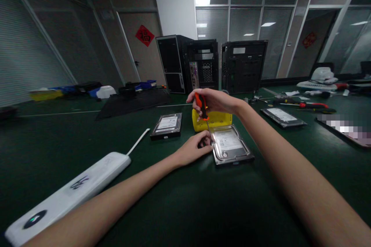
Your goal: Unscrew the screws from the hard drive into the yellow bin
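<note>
Left forearm (116, 198): partly covers white device (65, 193)
Right hand (216, 100): grips orange-black screwdriver (201, 104)
Left hand (194, 147): curled at hard drive's (230, 142) left edge; grip unclear

The screwdriver (202, 107) was orange and black above a grey shaft. The hard drive (233, 147) was silver, its label (227, 138) whitish with fine dark print. Clockwise from that drive, the dark green worktop (179, 200) carried a white device (72, 193) with black handwriting at eight, a yellow object (222, 118) at eleven and black computer towers (245, 69) at twelve; the door sign (144, 35) at eleven was red.
</note>
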A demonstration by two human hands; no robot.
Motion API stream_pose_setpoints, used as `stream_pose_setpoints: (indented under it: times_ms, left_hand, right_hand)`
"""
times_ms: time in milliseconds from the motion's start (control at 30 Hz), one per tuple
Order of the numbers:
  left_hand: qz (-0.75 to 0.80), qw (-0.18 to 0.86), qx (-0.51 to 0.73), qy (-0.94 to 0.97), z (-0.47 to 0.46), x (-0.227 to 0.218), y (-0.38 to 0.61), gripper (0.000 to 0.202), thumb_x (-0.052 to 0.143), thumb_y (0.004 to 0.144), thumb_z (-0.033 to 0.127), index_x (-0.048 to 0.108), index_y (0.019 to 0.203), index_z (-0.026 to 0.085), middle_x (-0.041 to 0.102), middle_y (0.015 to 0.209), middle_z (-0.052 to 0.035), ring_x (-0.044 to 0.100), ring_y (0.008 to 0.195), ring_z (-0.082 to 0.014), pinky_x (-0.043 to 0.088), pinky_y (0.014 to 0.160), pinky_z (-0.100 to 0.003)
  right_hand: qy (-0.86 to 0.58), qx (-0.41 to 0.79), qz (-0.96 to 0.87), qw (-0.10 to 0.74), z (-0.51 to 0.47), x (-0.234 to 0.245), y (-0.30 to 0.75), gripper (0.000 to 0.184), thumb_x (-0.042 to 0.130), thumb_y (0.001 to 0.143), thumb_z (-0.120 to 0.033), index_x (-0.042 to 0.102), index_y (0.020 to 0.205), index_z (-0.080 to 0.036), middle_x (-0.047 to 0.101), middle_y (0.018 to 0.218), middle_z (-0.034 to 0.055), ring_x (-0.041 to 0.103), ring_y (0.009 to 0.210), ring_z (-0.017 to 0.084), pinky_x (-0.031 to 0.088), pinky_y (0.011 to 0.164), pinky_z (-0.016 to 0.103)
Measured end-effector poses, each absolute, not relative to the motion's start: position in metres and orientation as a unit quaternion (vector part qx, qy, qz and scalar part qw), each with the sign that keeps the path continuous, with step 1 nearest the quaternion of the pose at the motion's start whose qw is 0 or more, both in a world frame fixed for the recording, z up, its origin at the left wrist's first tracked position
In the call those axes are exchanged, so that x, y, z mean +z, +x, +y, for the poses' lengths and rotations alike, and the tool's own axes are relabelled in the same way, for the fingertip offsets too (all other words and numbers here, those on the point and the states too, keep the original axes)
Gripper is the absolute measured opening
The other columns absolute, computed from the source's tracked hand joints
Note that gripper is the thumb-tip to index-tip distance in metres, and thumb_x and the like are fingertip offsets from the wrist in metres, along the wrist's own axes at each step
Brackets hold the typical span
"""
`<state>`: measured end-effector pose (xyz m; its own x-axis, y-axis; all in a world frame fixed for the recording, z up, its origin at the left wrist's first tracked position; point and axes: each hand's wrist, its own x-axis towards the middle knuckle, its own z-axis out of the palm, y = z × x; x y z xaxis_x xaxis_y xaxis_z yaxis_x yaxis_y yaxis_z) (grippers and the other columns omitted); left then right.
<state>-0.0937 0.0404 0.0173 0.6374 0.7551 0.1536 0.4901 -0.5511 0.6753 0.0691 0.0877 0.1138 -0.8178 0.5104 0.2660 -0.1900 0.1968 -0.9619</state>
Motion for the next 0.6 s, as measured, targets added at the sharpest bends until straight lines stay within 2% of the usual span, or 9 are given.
stream_pose_setpoints:
  times_ms: [167, 267, 433, 600]
  left_hand:
    - [0.362, 0.302, 0.225, 0.853, 0.0400, 0.0172, -0.0933, 0.020, 0.051, 0.082, 0.029, 0.053, 0.097, 0.016, 0.053, 0.081, -0.0002, 0.049, 0.074, -0.0148, 0.038, 0.065, -0.024]
    - [0.361, 0.304, 0.227, 0.852, 0.0396, 0.0174, -0.0933, 0.020, 0.051, 0.082, 0.029, 0.053, 0.097, 0.016, 0.053, 0.082, -0.0007, 0.049, 0.075, -0.0152, 0.038, 0.066, -0.025]
    - [0.362, 0.303, 0.227, 0.852, 0.0393, 0.0177, -0.0931, 0.020, 0.051, 0.082, 0.030, 0.053, 0.097, 0.016, 0.053, 0.082, -0.0010, 0.049, 0.076, -0.0154, 0.038, 0.067, -0.025]
    - [0.362, 0.301, 0.228, 0.852, 0.0396, 0.0177, -0.0935, 0.021, 0.051, 0.082, 0.030, 0.053, 0.098, 0.016, 0.053, 0.083, -0.0012, 0.049, 0.077, -0.0157, 0.038, 0.068, -0.026]
  right_hand:
    - [-0.108, 0.593, -0.735, 0.311, 0.0903, 0.1120, 0.0690, 0.018, 0.050, 0.085, -0.034, 0.053, 0.088, -0.017, 0.061, 0.082, 0.0023, 0.059, 0.071, 0.010, 0.050, 0.071, 0.025]
    - [-0.114, 0.566, -0.757, 0.305, 0.0875, 0.1137, 0.0683, 0.016, 0.055, 0.083, -0.032, 0.050, 0.087, -0.018, 0.064, 0.087, 0.0038, 0.062, 0.073, 0.010, 0.051, 0.068, 0.025]
    - [-0.110, 0.501, -0.792, 0.331, 0.0852, 0.1158, 0.0687, 0.020, 0.057, 0.081, -0.028, 0.051, 0.099, -0.019, 0.059, 0.071, -0.0020, 0.060, 0.065, 0.009, 0.050, 0.057, 0.020]
    - [-0.115, 0.464, -0.813, 0.332, 0.0864, 0.1160, 0.0668, 0.015, 0.056, 0.082, -0.031, 0.050, 0.083, -0.017, 0.053, 0.064, -0.0039, 0.054, 0.057, 0.006, 0.043, 0.048, 0.016]
